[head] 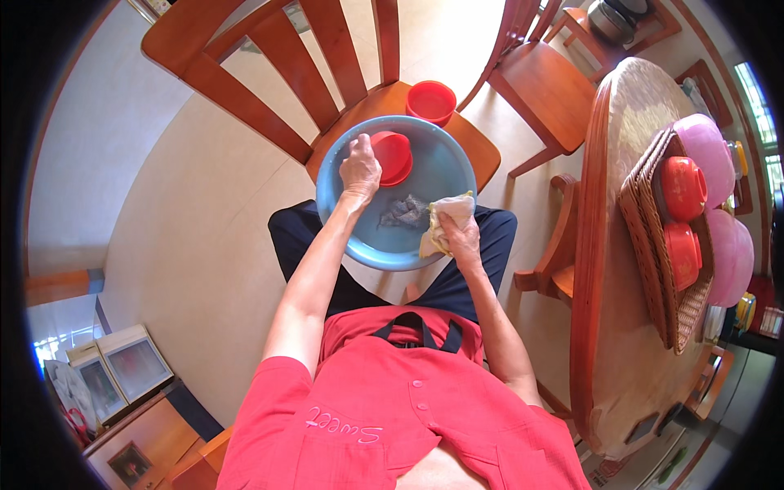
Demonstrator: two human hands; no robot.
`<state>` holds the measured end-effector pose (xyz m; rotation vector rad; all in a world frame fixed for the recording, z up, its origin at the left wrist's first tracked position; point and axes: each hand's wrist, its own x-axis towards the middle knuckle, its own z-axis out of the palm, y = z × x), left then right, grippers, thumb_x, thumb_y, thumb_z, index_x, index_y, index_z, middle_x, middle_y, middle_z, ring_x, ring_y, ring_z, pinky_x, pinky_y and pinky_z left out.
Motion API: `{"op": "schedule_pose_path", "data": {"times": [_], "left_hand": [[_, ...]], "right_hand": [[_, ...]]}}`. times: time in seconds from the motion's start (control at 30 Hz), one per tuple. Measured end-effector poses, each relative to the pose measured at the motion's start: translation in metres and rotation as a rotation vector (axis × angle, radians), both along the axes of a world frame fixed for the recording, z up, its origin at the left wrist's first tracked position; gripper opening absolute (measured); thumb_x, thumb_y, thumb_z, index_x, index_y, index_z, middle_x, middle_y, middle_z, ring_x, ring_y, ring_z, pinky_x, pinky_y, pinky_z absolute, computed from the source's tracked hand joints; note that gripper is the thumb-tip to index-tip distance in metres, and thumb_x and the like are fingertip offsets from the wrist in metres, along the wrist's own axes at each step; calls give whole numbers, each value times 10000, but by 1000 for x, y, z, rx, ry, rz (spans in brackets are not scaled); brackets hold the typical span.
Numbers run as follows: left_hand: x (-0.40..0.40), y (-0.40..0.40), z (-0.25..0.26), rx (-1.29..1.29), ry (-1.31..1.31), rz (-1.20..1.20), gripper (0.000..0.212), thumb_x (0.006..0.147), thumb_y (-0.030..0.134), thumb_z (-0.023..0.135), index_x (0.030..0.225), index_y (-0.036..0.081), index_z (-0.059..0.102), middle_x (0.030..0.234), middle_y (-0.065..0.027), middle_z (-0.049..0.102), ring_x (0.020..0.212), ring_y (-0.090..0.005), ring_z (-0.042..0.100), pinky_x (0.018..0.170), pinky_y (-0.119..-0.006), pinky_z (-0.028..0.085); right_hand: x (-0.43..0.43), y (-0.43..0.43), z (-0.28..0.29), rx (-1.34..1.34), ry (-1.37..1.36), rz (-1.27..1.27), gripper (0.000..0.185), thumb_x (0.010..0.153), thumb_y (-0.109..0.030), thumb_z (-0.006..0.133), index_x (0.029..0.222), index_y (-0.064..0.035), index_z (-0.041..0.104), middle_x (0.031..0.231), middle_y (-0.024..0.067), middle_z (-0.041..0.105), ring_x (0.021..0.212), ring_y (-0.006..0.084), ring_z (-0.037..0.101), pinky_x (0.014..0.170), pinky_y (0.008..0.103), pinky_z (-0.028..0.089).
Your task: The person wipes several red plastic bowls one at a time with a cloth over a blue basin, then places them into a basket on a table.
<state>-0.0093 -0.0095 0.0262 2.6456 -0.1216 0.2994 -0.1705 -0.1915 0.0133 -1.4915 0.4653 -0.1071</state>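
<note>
My left hand (pixel 361 170) grips the edge of a red bowl (pixel 392 156) inside a light blue basin (pixel 334 226). A second red rim shows under that bowl; whether it is a separate bowl I cannot tell. In my right hand (pixel 462 240) is a bunched white cloth (pixel 452 214) with a yellow edge, at the basin's right rim. A grey mesh cloth (pixel 404 211) lies on the basin's bottom between my hands. Beyond the basin, another red bowl (pixel 431 103) stands on the seat of a wooden chair (pixel 478 144). The basin rests partly on that seat, above my knees.
A wooden table (pixel 625 380) stands to the right. Its wicker baskets (pixel 643 257) hold red bowls (pixel 681 254), with pink bowls (pixel 729 257) beside them. Another wooden chair (pixel 545 92) is at the far right. At lower left is a wooden cabinet (pixel 153 453) with framed items (pixel 136 361).
</note>
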Motion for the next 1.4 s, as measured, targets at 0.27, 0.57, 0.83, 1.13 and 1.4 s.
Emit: {"op": "schedule_pose_path", "data": {"times": [0.27,0.57,0.83,1.13,1.4], "left_hand": [[-26,8,9,-104,-143,-161,271,854,51,472,1117,36,408,1056,-210,574,867,-413,603,728,-476,515],[-50,17,7,-332,48,-122,508,759,-1,449,1266,5,422,1180,-216,549,1082,-416,528,948,-429,446],[-57,17,15,-926,567,-317,561,762,67,668,1277,33,447,1244,-91,510,1165,-173,474,1003,-286,372],[-72,15,40,-1101,494,-528,337,831,151,639,1142,50,556,1062,-47,602,890,-122,568,775,-282,482],[-78,-12,73,-1324,466,144,424,743,-128,370,1116,-53,558,1051,-110,628,983,-191,580,895,-289,458]], "right_hand": [[-4,-4,-3,42,0,24,342,853,-184,655,1143,-30,559,1047,75,616,940,149,589,823,293,470],[-9,15,29,-2,-11,167,608,833,-113,616,1361,-38,324,1130,108,560,1021,202,563,879,320,454],[24,41,97,-953,-634,359,820,676,-67,708,1394,-91,313,1416,201,294,1314,423,293,1085,521,222],[84,45,117,-1232,-661,570,369,642,-172,774,916,-111,535,903,89,599,785,286,655,627,366,537],[74,54,76,-590,-214,-13,385,722,-266,781,981,-72,573,846,124,677,805,259,681,651,349,528]]}}
